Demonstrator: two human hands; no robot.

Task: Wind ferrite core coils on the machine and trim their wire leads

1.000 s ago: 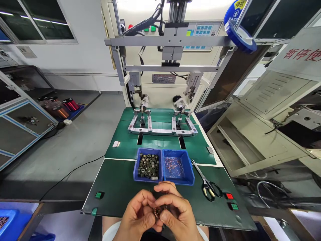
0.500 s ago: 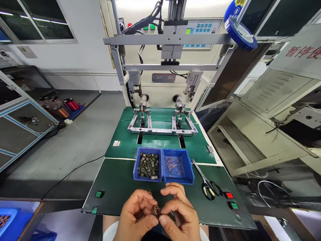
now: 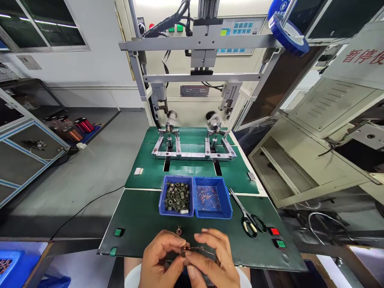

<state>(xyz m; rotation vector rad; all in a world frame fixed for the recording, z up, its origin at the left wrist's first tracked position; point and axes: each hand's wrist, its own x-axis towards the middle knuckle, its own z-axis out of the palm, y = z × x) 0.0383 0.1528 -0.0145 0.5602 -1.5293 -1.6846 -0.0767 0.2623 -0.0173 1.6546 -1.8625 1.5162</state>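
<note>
Near the front edge of the green bench, my left hand [image 3: 165, 256] pinches a small copper-wound motor core [image 3: 185, 247] between thumb and fingers. My right hand [image 3: 213, 256] is closed at the core's right side, its fingertips on thin copper wire ends [image 3: 202, 250] that stretch out to the right. A second wound core [image 3: 179, 231] lies on the bench just beyond my left fingers. Beyond my hands, a blue bin [image 3: 162, 206] holds many bare metal cores, and the blue bin beside it [image 3: 228, 208] holds loose snippets of copper wire.
Black-handled scissors [image 3: 247, 218] lie right of the bins. Red [image 3: 274, 231] and green [image 3: 280, 243] buttons sit at the bench's right, another green button [image 3: 119, 232] at left. Behind the bins stands a two-station winding machine [image 3: 193, 155].
My right fingers have shifted on the core, and wire ends now show stretched to the right. The core on the bench is more exposed. The view has shifted slightly.
</note>
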